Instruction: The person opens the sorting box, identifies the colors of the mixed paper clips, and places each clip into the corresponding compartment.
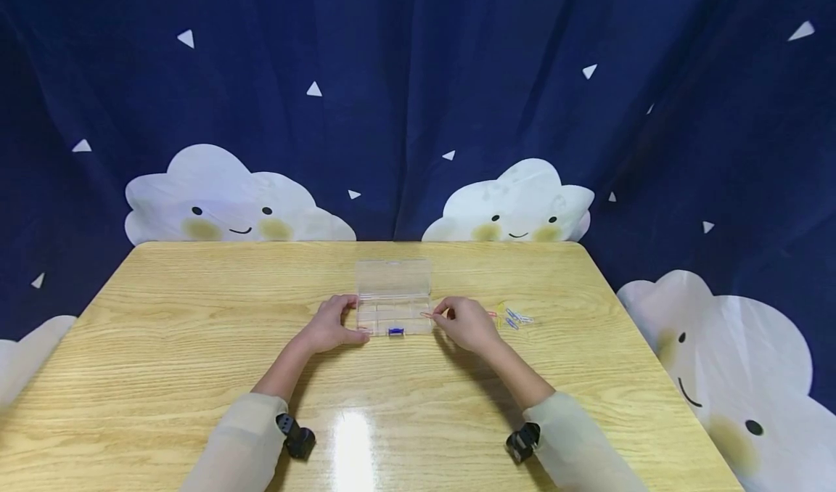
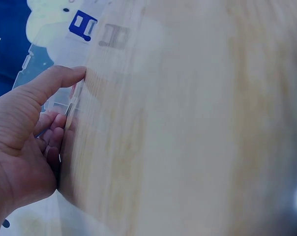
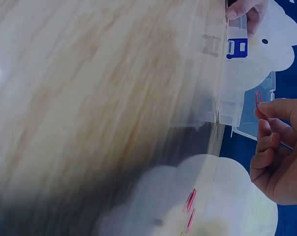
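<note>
A clear plastic compartment box [image 1: 400,309] stands on the table with its lid [image 1: 393,278] swung up at the back and a blue latch [image 1: 395,331] on its front. My left hand [image 1: 329,325] holds the left end, the thumb at the front corner and the fingers curled round the side. Something small and red [image 2: 73,90] shows through the wall near that thumb. Between thumb and forefinger, my right hand [image 1: 466,323] pinches a red paper clip [image 3: 258,97] over the box's right end. The other right fingers are curled in.
Right of my right hand lies a loose group of paper clips [image 1: 512,321] in blue, white, yellow and red. The wooden table [image 1: 196,376] ends at a dark blue curtain [image 1: 366,115] with clouds. Both wrists carry small black cameras [image 1: 299,440].
</note>
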Motion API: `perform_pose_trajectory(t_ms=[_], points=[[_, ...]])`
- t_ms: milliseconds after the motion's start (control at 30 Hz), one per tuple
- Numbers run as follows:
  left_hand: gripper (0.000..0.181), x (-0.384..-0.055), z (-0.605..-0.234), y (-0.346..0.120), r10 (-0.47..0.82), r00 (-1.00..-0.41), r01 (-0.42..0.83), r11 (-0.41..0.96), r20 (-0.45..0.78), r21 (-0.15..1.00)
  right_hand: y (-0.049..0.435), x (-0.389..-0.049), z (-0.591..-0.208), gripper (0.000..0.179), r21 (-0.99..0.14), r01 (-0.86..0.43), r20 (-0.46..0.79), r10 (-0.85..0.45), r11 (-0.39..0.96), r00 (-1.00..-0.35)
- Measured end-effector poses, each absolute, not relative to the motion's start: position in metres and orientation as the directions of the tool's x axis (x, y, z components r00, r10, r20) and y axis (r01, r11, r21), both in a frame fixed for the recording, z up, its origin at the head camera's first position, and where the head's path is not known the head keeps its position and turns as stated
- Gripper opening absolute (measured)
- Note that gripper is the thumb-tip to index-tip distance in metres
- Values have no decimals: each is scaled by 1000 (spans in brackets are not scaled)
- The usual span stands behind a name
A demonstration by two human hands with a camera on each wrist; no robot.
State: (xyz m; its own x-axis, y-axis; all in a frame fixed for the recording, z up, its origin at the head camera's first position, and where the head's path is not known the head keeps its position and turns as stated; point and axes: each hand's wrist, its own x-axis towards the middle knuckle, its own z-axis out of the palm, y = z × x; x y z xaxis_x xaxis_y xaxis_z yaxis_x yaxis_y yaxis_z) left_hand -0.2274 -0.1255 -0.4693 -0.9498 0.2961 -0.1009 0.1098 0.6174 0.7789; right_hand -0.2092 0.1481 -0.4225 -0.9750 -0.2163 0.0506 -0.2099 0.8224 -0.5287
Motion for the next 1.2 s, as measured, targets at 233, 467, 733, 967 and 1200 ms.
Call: perform_pose_trajectory(t_ms=[233,467,733,967,1200], points=[[78,-227,-469,-125,292,-951,111,622,-98,775,143,-210,-422,9,-534,-220,55,-225,817,-973],[75,-227,-469,-125,304,-947,115,617,-101,778,137,-210,-421,10,-541,-233,44,-249,808,-967],[76,-227,-471,-125,298,-949,108,622,-107,775,126,-210,-420,12,-542,-259,40,-284,800,-958],[78,-227,-472,-125,290,-952,117,637,-96,762,113,-212,-421,11,-526,-292,58,-309,799,-949],[80,-228,-472,-125,283,-954,111,637,-98,763,104,-213,-425,11,-531,-295,41,-323,794,-945]])
